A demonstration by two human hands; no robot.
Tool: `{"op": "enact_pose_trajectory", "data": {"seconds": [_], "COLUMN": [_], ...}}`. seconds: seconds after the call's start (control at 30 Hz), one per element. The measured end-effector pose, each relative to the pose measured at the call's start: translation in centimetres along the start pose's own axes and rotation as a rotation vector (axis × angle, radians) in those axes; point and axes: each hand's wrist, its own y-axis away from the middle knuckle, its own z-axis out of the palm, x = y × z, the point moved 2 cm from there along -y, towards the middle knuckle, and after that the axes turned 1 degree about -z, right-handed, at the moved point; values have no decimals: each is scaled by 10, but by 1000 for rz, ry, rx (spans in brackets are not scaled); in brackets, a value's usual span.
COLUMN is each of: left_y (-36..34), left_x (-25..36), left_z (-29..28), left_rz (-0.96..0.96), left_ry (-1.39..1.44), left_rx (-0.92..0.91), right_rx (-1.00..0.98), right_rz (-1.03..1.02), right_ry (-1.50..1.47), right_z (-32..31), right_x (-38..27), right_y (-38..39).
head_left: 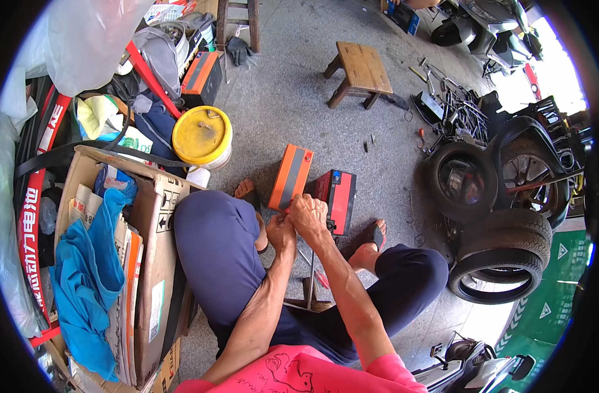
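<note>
Both hands meet in front of me at the near end of an orange battery (291, 177) with a grey stripe. My left hand (281, 234) is closed, its fingers curled in a pinch, and a small reddish bit shows by the fingertips. Against it, my right hand (310, 215) is closed too, with its knuckles up. What either hand grips is hidden under the fingers. Right beside my right hand stands a red and black battery (340, 200) with terminals on top. Below the hands, a thin metal rod (311, 278) runs down between my legs; I cannot tell whether it is held.
A yellow-lidded bucket (201, 135) and a cardboard box (160, 216) with a blue cloth (90, 275) stand at left. Ahead is a low wooden stool (358, 67). Scattered tools (460, 105) and several tyres (499, 262) lie at right. Another orange-topped battery (201, 77) sits far left.
</note>
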Motion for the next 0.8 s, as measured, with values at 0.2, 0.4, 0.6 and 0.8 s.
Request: {"op": "enact_pose_trajectory", "data": {"seconds": [0.2,0.4,0.6,0.8], "left_y": [4,6,6,-4], "left_x": [0,6,4,-8], "left_z": [2,0,-1,-2], "left_rz": [-12,-2,-5,21], "left_ry": [157,-55,3,-10], "left_rx": [-27,-6,-25,-20], "right_rx": [96,53,105,50], "right_rz": [14,-7,61,47], "right_ry": [-64,-30,-100,-117], "right_z": [4,4,7,1], "right_x": [1,2,2,5], "right_y": [2,1,4,3]}}
